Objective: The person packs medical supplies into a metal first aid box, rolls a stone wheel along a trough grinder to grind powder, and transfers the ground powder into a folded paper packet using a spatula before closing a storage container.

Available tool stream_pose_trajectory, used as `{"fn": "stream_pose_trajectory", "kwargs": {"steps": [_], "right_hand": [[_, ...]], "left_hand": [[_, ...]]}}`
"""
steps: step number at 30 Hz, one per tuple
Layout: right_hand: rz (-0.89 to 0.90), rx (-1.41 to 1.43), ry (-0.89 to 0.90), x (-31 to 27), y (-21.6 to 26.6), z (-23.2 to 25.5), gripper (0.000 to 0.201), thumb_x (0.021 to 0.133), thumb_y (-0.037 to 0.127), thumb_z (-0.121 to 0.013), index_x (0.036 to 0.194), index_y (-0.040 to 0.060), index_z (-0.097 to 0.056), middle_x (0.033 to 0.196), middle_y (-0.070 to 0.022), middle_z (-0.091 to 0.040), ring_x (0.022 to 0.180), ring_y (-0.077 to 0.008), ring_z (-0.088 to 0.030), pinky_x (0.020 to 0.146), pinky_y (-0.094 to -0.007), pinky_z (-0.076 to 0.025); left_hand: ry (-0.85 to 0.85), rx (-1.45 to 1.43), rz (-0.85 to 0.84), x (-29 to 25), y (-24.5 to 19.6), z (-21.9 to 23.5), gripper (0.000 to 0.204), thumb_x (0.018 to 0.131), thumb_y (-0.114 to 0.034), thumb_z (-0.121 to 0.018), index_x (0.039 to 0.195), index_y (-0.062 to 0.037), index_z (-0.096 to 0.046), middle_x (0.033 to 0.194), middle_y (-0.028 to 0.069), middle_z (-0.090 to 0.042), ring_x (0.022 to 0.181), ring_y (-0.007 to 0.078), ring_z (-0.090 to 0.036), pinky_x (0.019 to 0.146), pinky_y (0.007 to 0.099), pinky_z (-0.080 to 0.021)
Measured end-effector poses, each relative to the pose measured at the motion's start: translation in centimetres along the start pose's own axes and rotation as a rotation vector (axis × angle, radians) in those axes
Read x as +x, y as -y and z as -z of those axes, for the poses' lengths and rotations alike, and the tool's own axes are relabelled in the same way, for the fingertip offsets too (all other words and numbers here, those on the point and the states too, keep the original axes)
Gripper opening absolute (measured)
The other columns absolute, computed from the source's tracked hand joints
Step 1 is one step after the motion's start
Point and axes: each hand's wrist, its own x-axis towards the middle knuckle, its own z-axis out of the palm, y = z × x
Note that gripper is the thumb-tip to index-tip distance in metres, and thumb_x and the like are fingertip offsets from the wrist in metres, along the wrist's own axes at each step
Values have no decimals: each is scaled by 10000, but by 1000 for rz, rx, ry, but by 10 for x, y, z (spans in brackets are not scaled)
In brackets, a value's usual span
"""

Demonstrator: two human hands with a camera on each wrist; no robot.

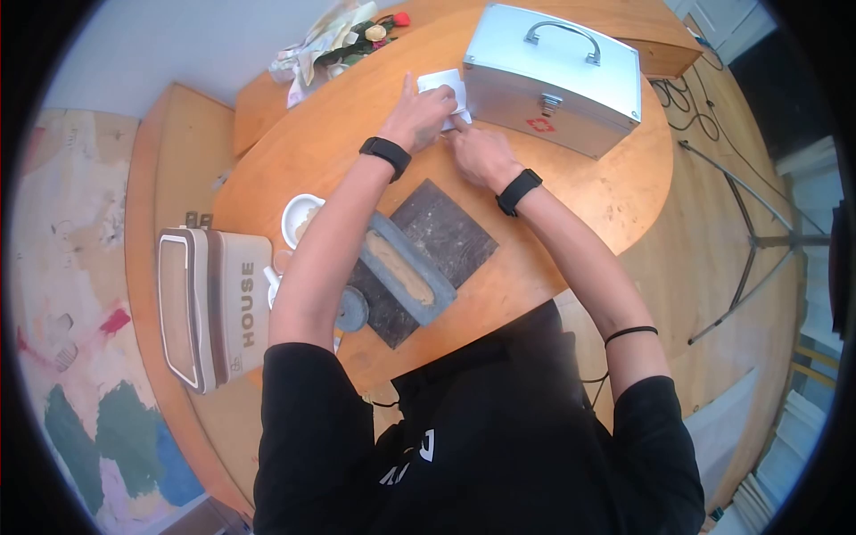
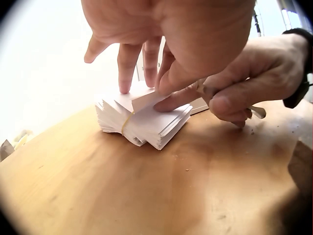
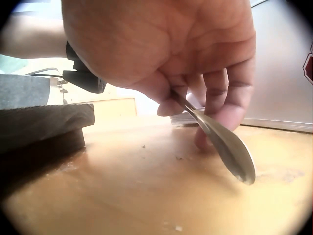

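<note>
At the far side of the table, my left hand (image 1: 417,118) rests over a stack of white paper (image 2: 161,128) bound by a yellow rubber band (image 2: 128,122). Its thumb and index finger pinch the raised edge of the top sheet (image 2: 146,100), while other fingertips touch the stack. From the near side, my right hand (image 1: 486,159) reaches in with its index finger on the paper. A metal spoon (image 3: 226,147) is gripped in that same hand, its bowl pointing down and back over the tabletop. Right beside the papers stands a silver first-aid case (image 1: 535,102).
Nearer me, a stone grinding trough (image 1: 426,314) holding brown powder lies on a dark board (image 1: 459,227). A round stone disc (image 1: 353,312) and white bowl (image 1: 290,234) sit left of it. A beige bag (image 1: 245,299) stands at left, wrapped flowers (image 1: 334,53) behind.
</note>
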Motion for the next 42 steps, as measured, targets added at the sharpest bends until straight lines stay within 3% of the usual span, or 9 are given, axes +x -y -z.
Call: {"fn": "stream_pose_trajectory", "kwargs": {"steps": [14,19,22,27,31,37,39,41,42], "right_hand": [[-13,-149,51,-9,5,-7,277,924,109,-453,1065,61,-686,1211,-71,-643,935,-298,-698,763,-439,-566],[-13,-127,63,-8,8,-12,306,961,179,-446,1062,76,-715,1294,-121,-613,958,-282,-707,793,-435,-558],[-4,-117,50,-12,9,-13,302,959,177,-448,1062,73,-712,1324,-135,-594,957,-288,-706,788,-441,-558],[-37,-16,39,-16,2,-16,288,959,167,-443,1059,64,-692,1353,-138,-565,952,-313,-701,792,-460,-557],[61,-14,2,-32,-5,1,270,962,157,-442,1072,41,-658,1267,-151,-600,942,-335,-688,815,-476,-543],[109,351,-145,-77,-6,54,249,995,188,-451,1012,3,-618,998,-191,-639,886,-370,-645,759,-473,-503],[114,477,-217,-94,-1,65,258,1011,211,-463,968,-8,-592,879,-193,-634,807,-363,-634,704,-472,-478],[191,734,-396,-106,5,74,295,1033,265,-468,917,21,-586,747,-96,-575,663,-243,-552,629,-368,-437],[191,736,-389,-112,11,81,295,1033,265,-468,917,21,-586,747,-96,-575,663,-243,-552,629,-368,-437]], "left_hand": [[-108,-284,-10,-29,-21,15,119,858,-49,-562,965,-50,-612,899,121,-623,919,346,-597,997,492,-403],[54,-653,245,-26,-14,13,77,895,-100,-584,915,-26,-585,848,147,-624,881,295,-621,799,409,-498],[-9,-709,191,-19,-3,18,118,911,-133,-585,879,-22,-561,851,143,-631,850,265,-620,762,385,-493],[153,-526,252,-13,-12,33,156,914,-171,-584,865,-27,-547,823,95,-610,821,210,-602,745,350,-491],[61,-726,354,-13,-5,41,143,922,-189,-594,857,-68,-556,786,-11,-542,765,89,-532,692,264,-455],[-164,-1309,360,-42,-15,104,97,915,-117,-617,849,-86,-553,760,-57,-512,709,52,-494,670,220,-422],[-169,-1212,338,-67,-29,127,92,908,-97,-625,854,-75,-555,767,-46,-538,721,59,-518,685,233,-437],[-172,-1113,311,-89,-57,147,89,902,-77,-633,859,-64,-556,774,-34,-564,732,66,-543,701,245,-451],[-296,-817,236,-98,-80,154,91,865,-47,-646,857,-57,-556,794,2,-582,744,124,-575,727,275,-474]]}}
